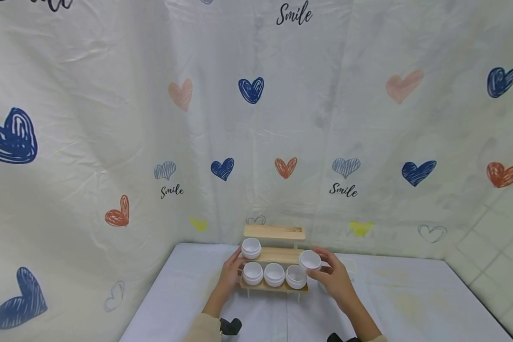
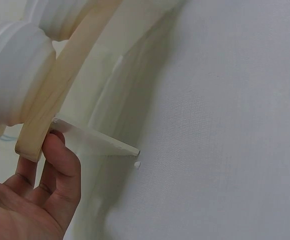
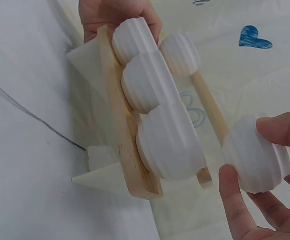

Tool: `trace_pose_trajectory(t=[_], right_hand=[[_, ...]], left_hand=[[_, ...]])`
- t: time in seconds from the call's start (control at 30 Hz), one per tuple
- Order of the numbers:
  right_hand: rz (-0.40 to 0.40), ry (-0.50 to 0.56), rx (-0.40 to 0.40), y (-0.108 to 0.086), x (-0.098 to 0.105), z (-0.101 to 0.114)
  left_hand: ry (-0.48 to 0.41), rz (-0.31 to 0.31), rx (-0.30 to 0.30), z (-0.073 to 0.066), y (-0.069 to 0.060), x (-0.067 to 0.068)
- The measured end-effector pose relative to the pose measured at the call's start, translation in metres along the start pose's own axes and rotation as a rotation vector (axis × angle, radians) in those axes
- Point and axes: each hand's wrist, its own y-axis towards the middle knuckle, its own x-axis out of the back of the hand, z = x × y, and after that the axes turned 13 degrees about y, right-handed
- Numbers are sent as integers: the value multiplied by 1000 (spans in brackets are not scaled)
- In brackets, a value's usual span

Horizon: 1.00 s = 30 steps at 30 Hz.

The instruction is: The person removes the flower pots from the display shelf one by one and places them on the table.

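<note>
A three-tier wooden display stand (image 1: pixel 278 256) with clear supports stands on the white table. Three white ribbed cups (image 1: pixel 274 274) sit in a row along its lowest shelf. Another white cup (image 1: pixel 251 248) rests at the left end of the middle shelf. My right hand (image 1: pixel 334 278) holds a white cup (image 3: pixel 257 152) between thumb and fingers at that shelf's right end; whether its base touches the wood I cannot tell. At the stand's left side, my left hand (image 1: pixel 230 271) grips the end of the lower shelf (image 2: pixel 35 132), fingertips by the clear support (image 2: pixel 92 135).
The top shelf (image 1: pixel 274 232) carries no cup. A pale curtain (image 1: pixel 299 123) printed with hearts hangs right behind the table (image 1: pixel 393 299). Some faint clear object (image 1: pixel 348 265) lies just right of the stand.
</note>
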Motion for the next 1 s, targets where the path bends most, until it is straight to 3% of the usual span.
trace_pose_trajectory(t=[1.0], right_hand=[[-34,-23,-56,-5,20,-13]], left_hand=[[-6,22,34,2,1,1]])
